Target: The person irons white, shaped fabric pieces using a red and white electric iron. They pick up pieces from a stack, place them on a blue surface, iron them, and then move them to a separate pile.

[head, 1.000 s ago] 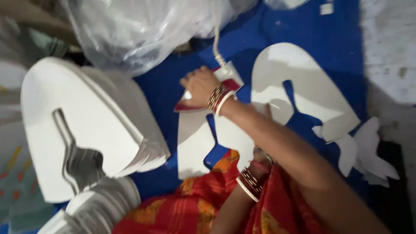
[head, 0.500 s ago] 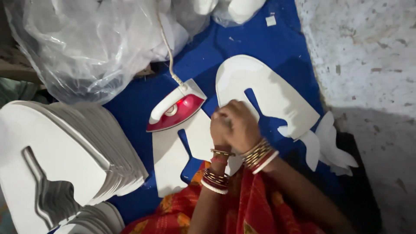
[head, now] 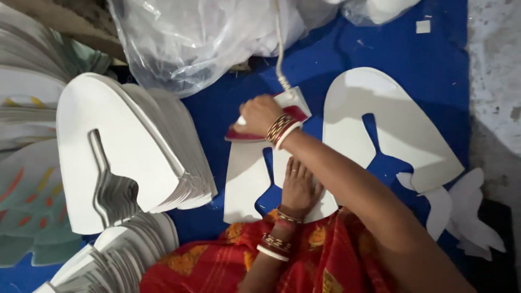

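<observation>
Right hand (head: pixel 259 114) wraps the handle of a red-and-white electric iron (head: pixel 271 116), pressing it on a flat white cut-out sheet (head: pixel 244 182) that lies on the blue cloth (head: pixel 412 54). Left hand (head: pixel 300 187) rests flat, palm down, fingers spread, pinning the sheet. Stiff identical white cut-outs stacked (head: pixel 130 152) to one side; crinkled clear plastic bag (head: pixel 190 38) beyond.

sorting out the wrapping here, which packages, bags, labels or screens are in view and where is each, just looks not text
Clear plastic bag: top left of the blue cloth, big, crumpled, see-through, holding white material.
Second clear plastic bag: top edge, right of centre, small part showing, also with white contents.
Small white square scrap: top right on the cloth, possibly a tag; too small to tell.
No screens or signs in view.
</observation>
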